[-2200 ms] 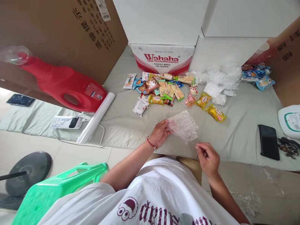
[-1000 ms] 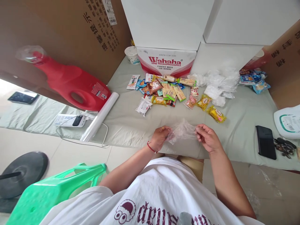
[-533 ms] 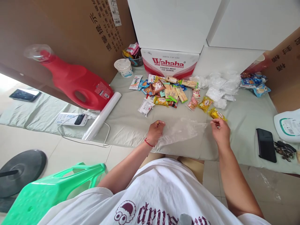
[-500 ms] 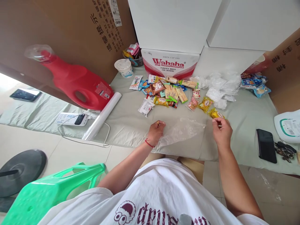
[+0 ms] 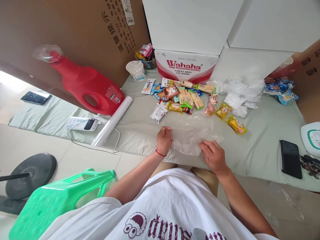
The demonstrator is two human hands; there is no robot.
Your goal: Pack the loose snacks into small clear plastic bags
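Observation:
A thin, clear plastic bag [image 5: 187, 141] stretches between my two hands, low over the cloth near its front edge. My left hand [image 5: 164, 140], with a red cord at the wrist, pinches the bag's left side. At the right side, my right hand [image 5: 212, 155] has its fingers closed on the bag's lower edge. Just beyond lies a pile of wrapped snacks [image 5: 183, 96] in mixed colours. Two yellow snack packets [image 5: 237, 125] and a small pink packet [image 5: 209, 110] sit to the right of the pile.
Crumpled clear bags [image 5: 241, 91] are heaped at the back right. A Wahaha carton [image 5: 185, 66] stands behind the snacks. On the left are a red jug [image 5: 92, 88], a plastic roll [image 5: 113, 120] and a power bank [image 5: 82, 123]. A black phone [image 5: 291, 159] lies right; a green stool [image 5: 57, 196] stands front left.
My right hand has moved left from beside the yellow packet to the bag and closed on it. My left hand keeps its hold. The view has shifted slightly.

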